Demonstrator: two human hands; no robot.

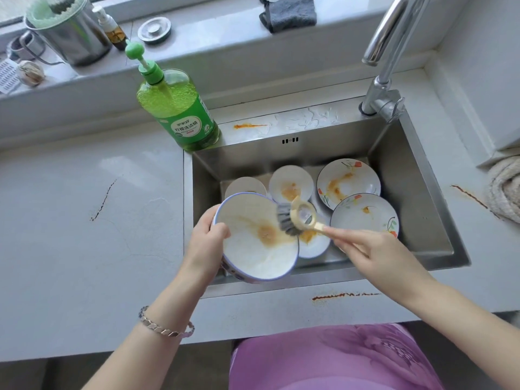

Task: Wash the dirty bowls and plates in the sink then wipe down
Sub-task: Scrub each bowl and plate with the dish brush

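Note:
My left hand point(206, 240) grips the left rim of a white bowl point(247, 257) with a blue edge, tilted toward me above the front of the steel sink point(416, 192). Orange residue smears the bowl's middle. My right hand point(368, 249) holds the handle of a dish brush point(295, 218); its grey bristles touch the bowl's inner right wall. Down in the sink lie two small white bowls point(291, 184) with orange stains and two flower-patterned plates point(349, 181), also stained. Another small bowl point(313, 243) sits partly hidden behind the held bowl.
A green dish-soap pump bottle point(180, 108) stands at the sink's back left corner. The chrome faucet point(391, 52) rises at the back right. A grey cloth point(289, 12) lies on the sill. Orange and brown streaks point(343, 296) mark the white counter. A rolled towel point(506, 190) sits far right.

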